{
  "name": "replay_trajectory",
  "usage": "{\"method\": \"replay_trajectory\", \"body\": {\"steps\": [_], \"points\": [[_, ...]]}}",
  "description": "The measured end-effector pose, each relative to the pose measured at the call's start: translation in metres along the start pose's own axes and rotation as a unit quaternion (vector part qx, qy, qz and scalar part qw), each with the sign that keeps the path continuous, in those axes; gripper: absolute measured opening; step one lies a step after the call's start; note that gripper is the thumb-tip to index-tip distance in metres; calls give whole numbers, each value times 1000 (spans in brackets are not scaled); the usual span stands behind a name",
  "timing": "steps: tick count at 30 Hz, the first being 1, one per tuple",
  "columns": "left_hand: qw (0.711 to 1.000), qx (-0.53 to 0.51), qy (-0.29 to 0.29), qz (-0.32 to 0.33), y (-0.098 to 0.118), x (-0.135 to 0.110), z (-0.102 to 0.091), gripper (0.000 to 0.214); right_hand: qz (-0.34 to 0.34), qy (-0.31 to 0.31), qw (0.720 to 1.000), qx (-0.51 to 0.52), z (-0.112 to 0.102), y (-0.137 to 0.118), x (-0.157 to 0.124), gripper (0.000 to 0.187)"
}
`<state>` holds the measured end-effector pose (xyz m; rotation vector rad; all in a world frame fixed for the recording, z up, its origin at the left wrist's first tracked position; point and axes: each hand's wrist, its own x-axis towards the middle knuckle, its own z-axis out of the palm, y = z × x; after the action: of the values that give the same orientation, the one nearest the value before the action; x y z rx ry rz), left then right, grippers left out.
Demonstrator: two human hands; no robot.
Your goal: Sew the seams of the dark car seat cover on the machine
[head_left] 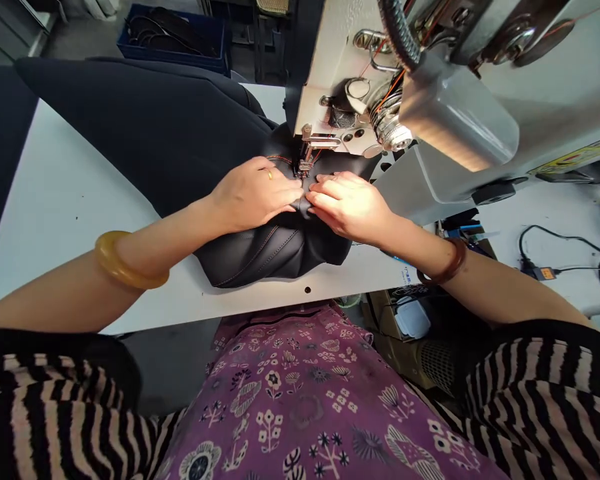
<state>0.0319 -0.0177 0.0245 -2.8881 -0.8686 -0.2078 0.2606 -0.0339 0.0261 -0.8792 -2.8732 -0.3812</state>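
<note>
Black material (190, 147), dark pieces (167, 32) in blue bin (180, 57)

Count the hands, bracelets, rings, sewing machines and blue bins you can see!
Hands: 2 (left hand, right hand)
Bracelets: 2 (yellow bracelet, brown bracelet)
Ring: 1
Sewing machine: 1
Blue bin: 1
Total: 7

Purple all over, that apron (305, 400) was splashed with pale and dark flowers! Black-and-beige striped sleeves (40, 400) ended in black cuffs (113, 353)! There gleamed a chunky yellow bangle (114, 268), a slimmer reddish-brown bangle (457, 264), a gold ring (269, 175) on the left hand (257, 193)!
</note>
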Motion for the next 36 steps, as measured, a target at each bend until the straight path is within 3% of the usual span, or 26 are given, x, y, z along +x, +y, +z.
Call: {"method": "replay_trajectory", "body": {"steps": [4, 8, 14, 23, 30, 36], "points": [[999, -26, 5, -42, -4, -15, 0, 40, -23, 11, 999, -45, 1, -2, 4, 43], [999, 26, 19, -32, 5, -16, -3, 39, -29, 46, 994, -93, -3, -6, -1, 43], [993, 96, 68, -31, 15, -16, 4, 40, 27, -57, 997, -44, -8, -7, 1, 47], [979, 153, 134, -26, 22, -16, 12, 38, 60, -100, 993, 6, -12, -1, 6, 38], [972, 189, 136, -34, 24, -14, 11, 39, 74, -89, 993, 32, -13, 4, 8, 32], [968, 192, 152, -49, 30, -13, 19, 38, 58, -74, 995, 16, -7, 12, 7, 40]]}}
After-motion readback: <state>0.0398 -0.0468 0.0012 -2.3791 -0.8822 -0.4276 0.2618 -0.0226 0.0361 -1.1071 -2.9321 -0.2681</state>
